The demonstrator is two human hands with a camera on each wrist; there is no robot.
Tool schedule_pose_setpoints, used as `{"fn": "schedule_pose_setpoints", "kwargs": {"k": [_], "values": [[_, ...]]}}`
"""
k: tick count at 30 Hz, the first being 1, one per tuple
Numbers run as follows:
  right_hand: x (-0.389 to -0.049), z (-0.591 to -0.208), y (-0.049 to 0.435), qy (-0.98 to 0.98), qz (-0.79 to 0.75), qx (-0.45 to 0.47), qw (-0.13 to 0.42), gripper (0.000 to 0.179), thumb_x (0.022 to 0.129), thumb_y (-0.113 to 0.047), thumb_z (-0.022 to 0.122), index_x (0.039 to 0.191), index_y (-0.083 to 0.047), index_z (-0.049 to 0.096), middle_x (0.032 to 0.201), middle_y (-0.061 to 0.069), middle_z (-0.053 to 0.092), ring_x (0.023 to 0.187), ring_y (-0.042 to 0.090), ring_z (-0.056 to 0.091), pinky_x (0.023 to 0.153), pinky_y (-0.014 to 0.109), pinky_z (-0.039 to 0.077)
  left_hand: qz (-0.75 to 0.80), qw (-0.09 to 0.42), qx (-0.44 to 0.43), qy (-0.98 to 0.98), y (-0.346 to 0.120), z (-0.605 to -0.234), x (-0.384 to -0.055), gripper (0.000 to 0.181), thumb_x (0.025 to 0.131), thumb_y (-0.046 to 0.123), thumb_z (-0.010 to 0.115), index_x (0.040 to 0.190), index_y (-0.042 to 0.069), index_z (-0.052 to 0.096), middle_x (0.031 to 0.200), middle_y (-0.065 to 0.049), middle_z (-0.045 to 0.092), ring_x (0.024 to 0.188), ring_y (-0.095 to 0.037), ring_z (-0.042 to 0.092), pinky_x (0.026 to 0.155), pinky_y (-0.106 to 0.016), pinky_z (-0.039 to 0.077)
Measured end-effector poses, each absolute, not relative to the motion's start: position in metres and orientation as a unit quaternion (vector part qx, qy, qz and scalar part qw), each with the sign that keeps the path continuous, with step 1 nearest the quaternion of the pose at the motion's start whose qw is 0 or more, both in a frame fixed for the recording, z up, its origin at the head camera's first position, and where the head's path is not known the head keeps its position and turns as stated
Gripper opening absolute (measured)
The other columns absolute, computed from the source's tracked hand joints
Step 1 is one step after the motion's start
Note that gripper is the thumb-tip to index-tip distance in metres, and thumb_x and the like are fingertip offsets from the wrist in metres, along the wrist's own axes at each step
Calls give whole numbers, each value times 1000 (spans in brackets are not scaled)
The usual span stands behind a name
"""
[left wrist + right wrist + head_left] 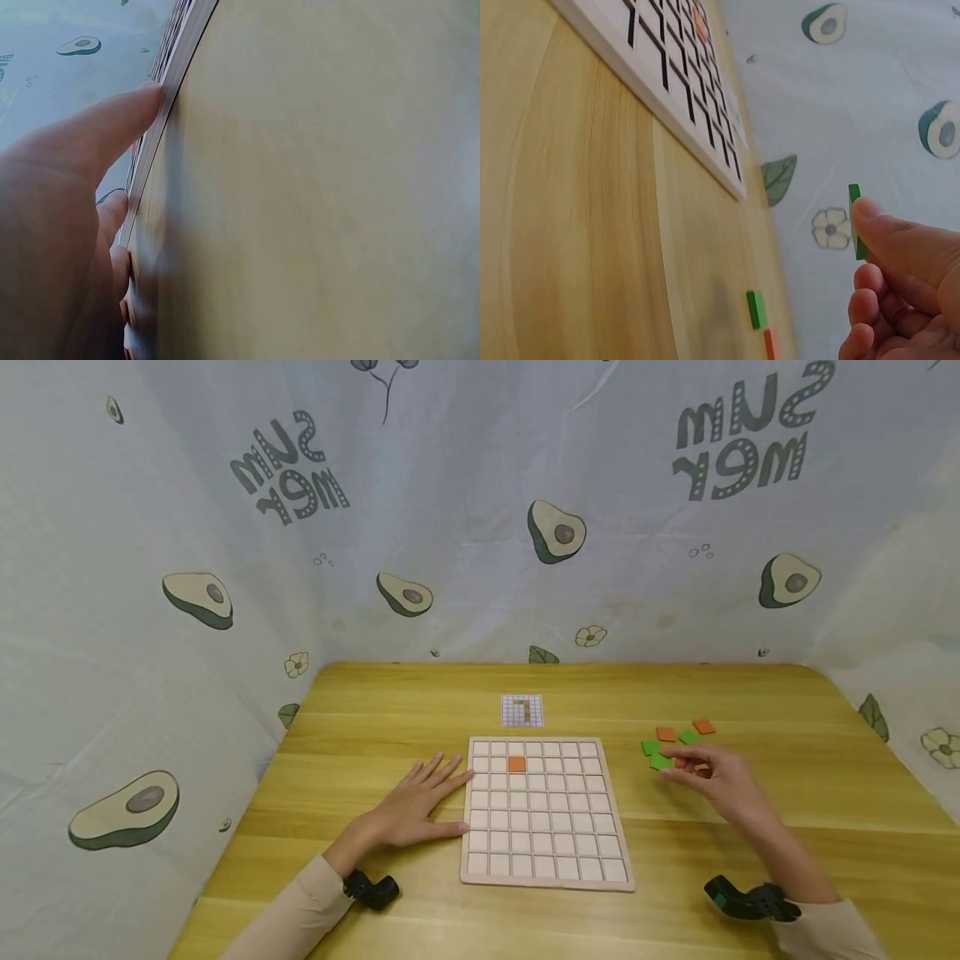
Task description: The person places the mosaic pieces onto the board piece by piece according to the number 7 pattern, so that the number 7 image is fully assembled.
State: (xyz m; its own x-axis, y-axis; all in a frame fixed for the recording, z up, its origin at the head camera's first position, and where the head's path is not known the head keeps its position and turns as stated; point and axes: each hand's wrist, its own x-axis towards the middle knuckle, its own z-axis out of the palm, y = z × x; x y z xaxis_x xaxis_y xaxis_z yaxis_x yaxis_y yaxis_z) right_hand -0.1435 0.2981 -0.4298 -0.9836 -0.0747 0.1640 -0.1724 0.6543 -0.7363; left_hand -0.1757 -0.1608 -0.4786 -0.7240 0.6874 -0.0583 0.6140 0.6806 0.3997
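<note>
A wooden grid board (550, 810) of square cells lies on the table, with one orange tile (517, 764) in its second row. My left hand (412, 806) is spread flat beside it, thumb and fingertips touching the board's left edge. In the left wrist view the thumb (127, 124) presses against that edge. To the right of the board, my right hand (716, 777) pinches a green tile (856, 223) between thumb and fingers, raised above the table in the right wrist view. Loose green and orange tiles (703, 727) lie around and partly under this hand.
Behind the board lies a small printed pattern card (522, 711) with a grid and coloured squares. A cloth with avocado prints (480, 527) hangs at the table's back and sides. Both wrists wear black camera straps (753, 900).
</note>
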Motion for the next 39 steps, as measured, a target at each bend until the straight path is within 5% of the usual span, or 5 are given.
{"fn": "schedule_pose_setpoints", "kwargs": {"k": [39], "values": [[-201, -443, 184, -845, 511, 148, -47, 28, 88, -5, 77, 111, 8, 71, 86, 8, 58, 77, 21, 50, 61, 21, 45, 178, 106, 356, 911, -162, -476, -176, 83, 95, 67, 48, 161, 26, 19, 167, -4, 7, 152, -32, 1, 120, -54, 1]]}}
